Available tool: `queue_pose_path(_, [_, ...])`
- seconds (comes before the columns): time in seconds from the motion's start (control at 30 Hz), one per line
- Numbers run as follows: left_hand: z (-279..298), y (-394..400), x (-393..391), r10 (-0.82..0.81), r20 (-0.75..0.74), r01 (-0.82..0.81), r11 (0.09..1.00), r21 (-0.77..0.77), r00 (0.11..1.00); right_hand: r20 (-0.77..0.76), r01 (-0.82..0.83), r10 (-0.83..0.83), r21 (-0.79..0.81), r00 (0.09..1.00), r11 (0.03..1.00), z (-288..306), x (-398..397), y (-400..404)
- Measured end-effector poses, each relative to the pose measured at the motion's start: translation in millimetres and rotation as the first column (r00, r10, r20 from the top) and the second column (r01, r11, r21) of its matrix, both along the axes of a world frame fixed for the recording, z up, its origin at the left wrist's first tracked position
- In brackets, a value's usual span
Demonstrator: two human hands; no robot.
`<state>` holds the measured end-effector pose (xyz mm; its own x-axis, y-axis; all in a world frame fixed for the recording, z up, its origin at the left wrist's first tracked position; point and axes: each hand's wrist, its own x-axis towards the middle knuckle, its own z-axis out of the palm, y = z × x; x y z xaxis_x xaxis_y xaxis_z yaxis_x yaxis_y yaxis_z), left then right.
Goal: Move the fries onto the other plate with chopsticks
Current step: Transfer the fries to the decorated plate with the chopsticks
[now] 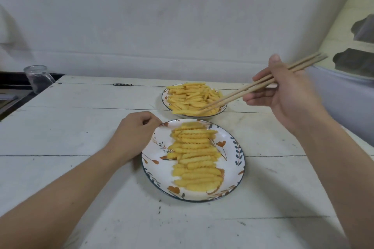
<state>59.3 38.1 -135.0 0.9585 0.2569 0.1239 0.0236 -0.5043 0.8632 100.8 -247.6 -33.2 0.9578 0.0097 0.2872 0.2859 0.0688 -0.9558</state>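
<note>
While two hands (133, 137) work, two plates (232, 170) hold fries (194, 153).

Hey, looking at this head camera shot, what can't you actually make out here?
- Chopsticks tips: lost among the far plate fries, so a grip on a fry is unclear.
- Left hand fingers: curled under at the near plate rim, contact unclear.
- Dark shapes, right edge: blurred and cut off.
- Glass jar: contents unclear.

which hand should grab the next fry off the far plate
Right. The right hand holds the chopsticks, tips at the far plate's fries. The left hand grips the near plate rim.
</note>
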Motion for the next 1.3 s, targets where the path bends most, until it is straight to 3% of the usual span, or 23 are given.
queue_pose_path(0.2, [0.7,-0.6,-2.4,-0.029,0.018,0.030,0.999,-0.022,0.999,-0.068,-0.049,0.046,-0.040,0.997,0.998,-9.0,-52.3,-19.4])
queue_pose_path(0.77, [1.4,-2.2,-5.8,-0.002,0.006,0.002,1.000,0.003,1.000,0.090,-0.004,0.028,-0.264,0.996,0.964,-2.8,-82.4,-17.0])
queue_pose_path(1.03, [-2.2,-0.2,1.3,0.056,0.065,-0.054,0.998,-0.033,0.996,0.169,0.083,-0.087,0.028,0.982,0.996,5.3,-17.6,-4.8])
queue_pose_path(1.3, [-3.2,1.2,5.9,-0.021,-0.010,0.020,0.998,-0.059,1.000,0.164,0.207,-0.190,-0.092,0.968,0.974,-3.4,85.4,36.9])
